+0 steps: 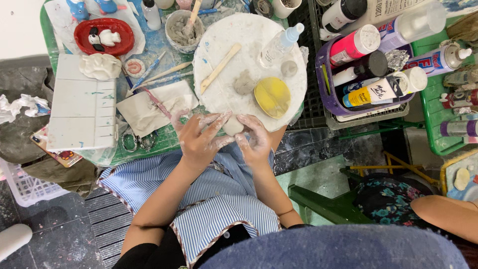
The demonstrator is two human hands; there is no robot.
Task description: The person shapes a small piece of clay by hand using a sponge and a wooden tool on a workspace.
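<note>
A small pale clay lump (232,125) is pinched between both my hands at the near edge of a round white board (219,94). My left hand (199,139) and my right hand (255,138) are smeared with white clay and close on it from either side. On the board lie a grey clay piece (244,82), a yellow disc (272,97), a flat wooden stick (219,67) and a clear spray bottle (280,45).
A white palette (82,107), scissors (137,141), brushes, a cup of clay slip (184,30) and a red dish with figurines (104,36) sit left on the green table. A purple basket of paint bottles (328,94) stands right. Another person's arm (448,211) is at lower right.
</note>
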